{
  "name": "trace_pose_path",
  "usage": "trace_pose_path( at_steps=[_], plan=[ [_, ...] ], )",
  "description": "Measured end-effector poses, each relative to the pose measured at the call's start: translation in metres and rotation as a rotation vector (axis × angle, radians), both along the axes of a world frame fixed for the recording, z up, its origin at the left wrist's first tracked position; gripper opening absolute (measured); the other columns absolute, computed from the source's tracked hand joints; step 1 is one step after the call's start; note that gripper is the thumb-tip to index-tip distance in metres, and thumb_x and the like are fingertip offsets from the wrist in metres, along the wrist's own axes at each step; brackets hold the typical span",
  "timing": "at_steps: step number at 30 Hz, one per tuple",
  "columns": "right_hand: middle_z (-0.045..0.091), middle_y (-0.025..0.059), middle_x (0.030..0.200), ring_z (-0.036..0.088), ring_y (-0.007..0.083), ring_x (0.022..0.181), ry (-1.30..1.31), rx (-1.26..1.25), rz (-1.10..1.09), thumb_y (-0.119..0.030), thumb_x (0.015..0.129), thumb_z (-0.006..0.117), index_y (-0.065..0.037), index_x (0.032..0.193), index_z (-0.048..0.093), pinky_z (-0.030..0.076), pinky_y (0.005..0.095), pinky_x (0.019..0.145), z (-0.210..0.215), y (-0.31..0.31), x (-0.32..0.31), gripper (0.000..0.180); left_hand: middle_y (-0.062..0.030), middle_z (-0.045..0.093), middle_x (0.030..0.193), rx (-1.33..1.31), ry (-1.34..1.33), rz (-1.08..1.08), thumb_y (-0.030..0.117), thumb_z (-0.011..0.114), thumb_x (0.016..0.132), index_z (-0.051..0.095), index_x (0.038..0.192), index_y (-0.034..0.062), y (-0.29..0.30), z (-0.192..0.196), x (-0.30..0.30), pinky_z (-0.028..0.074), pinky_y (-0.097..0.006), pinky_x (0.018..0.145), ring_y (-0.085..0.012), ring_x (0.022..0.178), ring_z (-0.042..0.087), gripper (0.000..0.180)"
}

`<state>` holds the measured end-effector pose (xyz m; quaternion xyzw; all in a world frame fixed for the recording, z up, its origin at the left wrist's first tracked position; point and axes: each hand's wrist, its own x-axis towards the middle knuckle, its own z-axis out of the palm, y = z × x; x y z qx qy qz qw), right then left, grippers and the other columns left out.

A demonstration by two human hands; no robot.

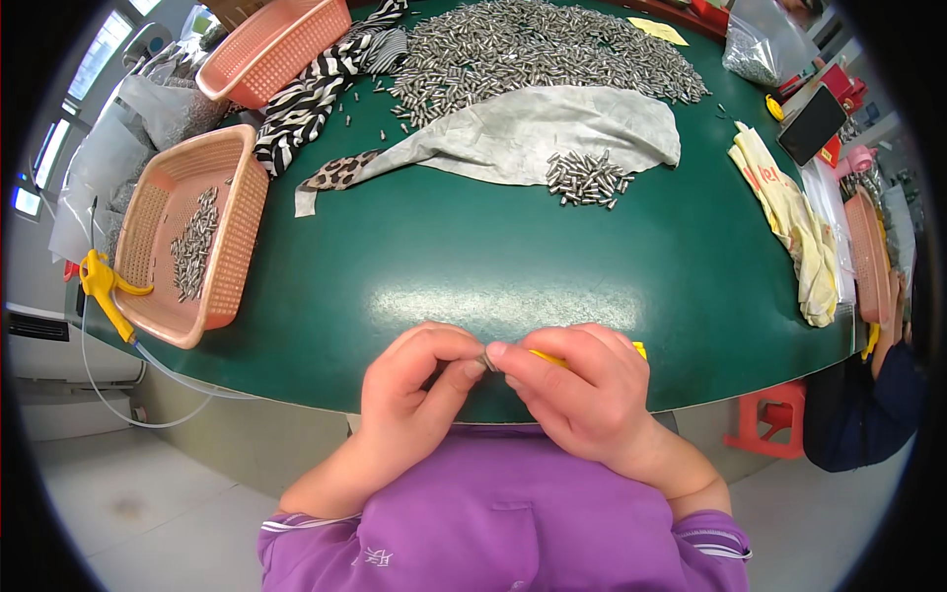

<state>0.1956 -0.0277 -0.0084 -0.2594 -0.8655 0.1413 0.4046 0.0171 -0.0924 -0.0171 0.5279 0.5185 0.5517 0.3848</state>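
Observation:
My left hand (pixel 414 380) and my right hand (pixel 582 385) meet at the near edge of the green table (pixel 493 257), fingertips touching. Between them they pinch a small grey metal pin (pixel 488 358). My right hand also grips a yellow tool (pixel 552 357), its tip poking out past the knuckles at the right. A small heap of the same metal pins (pixel 587 180) lies on a grey cloth (pixel 533 128) further back. A large pile of pins (pixel 533 49) covers the far part of the table.
A pink basket (pixel 232 247) with some pins sits at the left, a second pink basket (pixel 271 44) behind it. A yellow air gun (pixel 104 286) hangs at the left edge. Striped fabric (pixel 316 89), yellow gloves (pixel 789 212) and another person's sleeve (pixel 868 405) are nearby.

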Motion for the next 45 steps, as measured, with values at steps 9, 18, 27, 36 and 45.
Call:
trace_pose_path(
  at_steps=[9, 18, 27, 36, 45],
  plan=[
    [0.061, -0.0005, 0.089, 0.06, 0.0167, 0.07, 0.011, 0.021, -0.011, -0.01, 0.067, 0.072, -0.016, 0.11, 0.07, 0.046, 0.0289, 0.058, -0.0004, 0.0014, 0.0, 0.043, -0.0081, 0.061, 0.085, 0.014, 0.028, -0.068, -0.007, 0.058, 0.088, 0.061, 0.093, -0.0005, 0.002, 0.0049, -0.0027, 0.049, -0.028, 0.068, -0.0183, 0.077, 0.059, 0.008],
    [0.062, 0.0, 0.088, 0.06, 0.0165, 0.066, 0.037, 0.0, 0.052, -0.01, 0.068, 0.073, -0.013, 0.108, 0.069, 0.047, 0.0285, 0.055, 0.0003, 0.0016, 0.001, 0.04, -0.0069, 0.06, 0.085, 0.022, 0.04, -0.081, -0.004, 0.055, 0.092, 0.061, 0.094, 0.0, 0.0008, 0.0053, -0.0022, 0.048, -0.028, 0.07, -0.0174, 0.078, 0.058, 0.007],
    [0.061, 0.0001, 0.088, 0.06, 0.017, 0.067, 0.003, -0.017, 0.047, -0.01, 0.068, 0.072, -0.016, 0.109, 0.07, 0.046, 0.0289, 0.055, 0.0016, 0.0002, 0.0023, 0.041, -0.0067, 0.059, 0.084, 0.015, 0.073, -0.099, -0.002, 0.055, 0.093, 0.06, 0.093, 0.001, 0.0013, 0.0061, -0.0032, 0.048, -0.029, 0.07, -0.018, 0.077, 0.057, 0.006],
    [0.061, 0.0001, 0.088, 0.06, 0.0169, 0.067, 0.05, 0.008, 0.016, -0.01, 0.067, 0.073, -0.016, 0.108, 0.071, 0.046, 0.029, 0.054, -0.0002, 0.0018, 0.0006, 0.041, -0.0065, 0.059, 0.083, -0.021, 0.099, -0.144, 0.003, 0.054, 0.095, 0.059, 0.092, 0.0023, 0.0006, 0.0079, -0.0038, 0.047, -0.029, 0.068, -0.0184, 0.076, 0.057, 0.005],
    [0.06, 0.0003, 0.086, 0.059, 0.0167, 0.065, 0.05, -0.054, 0.07, -0.009, 0.067, 0.074, -0.015, 0.106, 0.071, 0.045, 0.0288, 0.053, 0.0023, 0.001, 0.0015, 0.04, -0.0059, 0.059, 0.084, 0.02, 0.075, -0.121, 0.001, 0.056, 0.094, 0.06, 0.093, 0.0025, 0.0006, 0.004, -0.0048, 0.046, -0.029, 0.069, -0.0184, 0.076, 0.056, 0.005]
  ],
)
